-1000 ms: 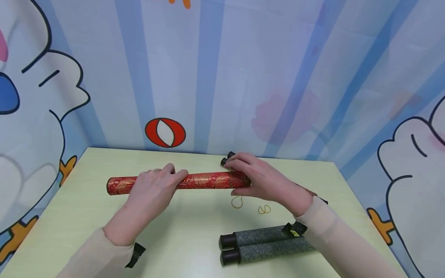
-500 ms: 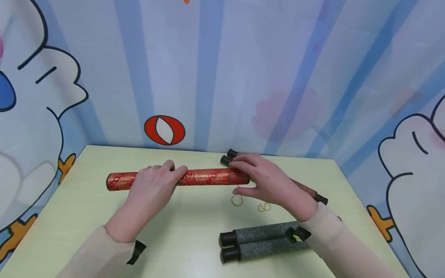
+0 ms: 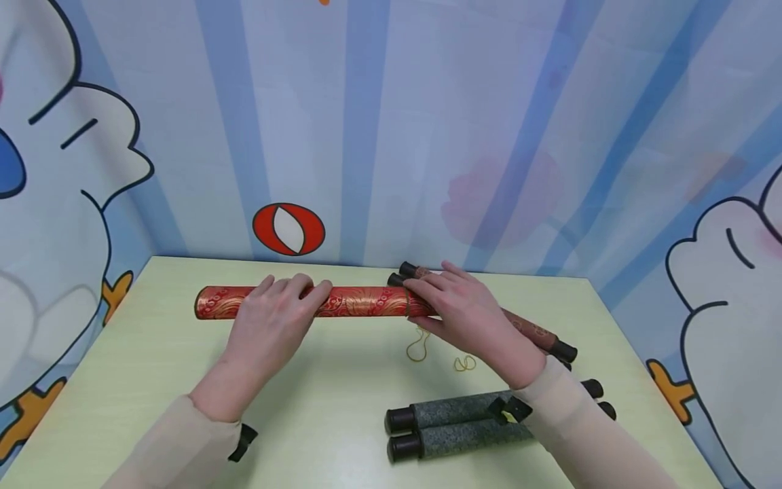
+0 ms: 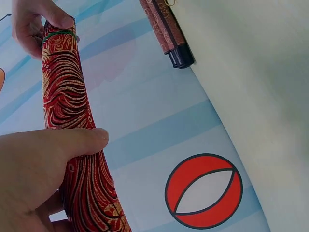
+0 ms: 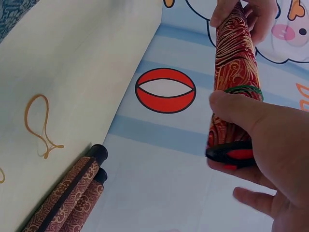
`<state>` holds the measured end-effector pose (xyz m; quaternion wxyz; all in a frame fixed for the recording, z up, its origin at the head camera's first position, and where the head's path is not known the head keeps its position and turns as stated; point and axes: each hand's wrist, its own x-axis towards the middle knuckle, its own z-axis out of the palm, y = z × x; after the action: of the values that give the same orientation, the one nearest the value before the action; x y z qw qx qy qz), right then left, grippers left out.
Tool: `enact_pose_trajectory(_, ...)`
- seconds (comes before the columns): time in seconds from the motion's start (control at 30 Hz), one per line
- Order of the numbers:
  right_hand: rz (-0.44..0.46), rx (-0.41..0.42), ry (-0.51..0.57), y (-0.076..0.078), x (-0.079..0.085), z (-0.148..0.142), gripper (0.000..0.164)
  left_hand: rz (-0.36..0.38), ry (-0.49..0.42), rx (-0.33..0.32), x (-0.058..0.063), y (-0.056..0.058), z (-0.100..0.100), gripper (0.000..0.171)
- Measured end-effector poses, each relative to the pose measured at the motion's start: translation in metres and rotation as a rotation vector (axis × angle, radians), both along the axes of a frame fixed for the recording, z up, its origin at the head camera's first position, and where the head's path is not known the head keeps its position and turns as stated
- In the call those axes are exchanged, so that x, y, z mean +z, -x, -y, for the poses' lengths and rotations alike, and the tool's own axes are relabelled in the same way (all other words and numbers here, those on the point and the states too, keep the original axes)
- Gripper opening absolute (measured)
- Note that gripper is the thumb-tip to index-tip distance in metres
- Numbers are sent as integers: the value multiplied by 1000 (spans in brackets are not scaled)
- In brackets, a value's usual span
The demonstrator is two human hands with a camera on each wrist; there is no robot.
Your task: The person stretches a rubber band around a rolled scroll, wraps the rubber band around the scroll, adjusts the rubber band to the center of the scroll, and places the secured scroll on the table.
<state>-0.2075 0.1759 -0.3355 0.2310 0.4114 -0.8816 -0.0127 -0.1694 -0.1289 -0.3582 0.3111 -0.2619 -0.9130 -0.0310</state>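
Note:
A red roll [image 3: 366, 301] with gold swirls is held level above the table by both hands. My left hand [image 3: 271, 326] grips it left of its middle, thumb lying along the near side. At the roll's other end, my right hand [image 3: 464, 316] has its thumb and fingers round it. A thin green rubber band [image 5: 244, 90] circles the roll close to the right thumb. In the right wrist view the near end shows a black rim [image 5: 227, 153] with red inside.
Two brown patterned scrolls [image 3: 531, 331] with black ends lie behind the right hand. Two grey scrolls [image 3: 461, 411] lie side by side nearer, partly under the right sleeve. Loose yellow rubber bands [image 3: 417, 350] rest on the table [image 3: 330, 414]. A printed curtain stands behind.
The roll has risen slightly and shifted a little right. My right thumb, apart from the roll half a second ago, is back against it. The left hand keeps its grip.

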Motion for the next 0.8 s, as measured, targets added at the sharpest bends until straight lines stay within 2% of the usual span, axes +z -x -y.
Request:
enact_pose_trajectory(0.23,-84,55,52,4,-2,-3,59,39,-54,-5,0,2,4,48)
enact_pose_trajectory(0.47,-115,94,113,5,0,-6,57,89,-67,19,5,2,9,54)
enact_pose_trajectory(0.8,-158,130,186,7,0,-12,59,58,-84,-4,5,3,20,59)
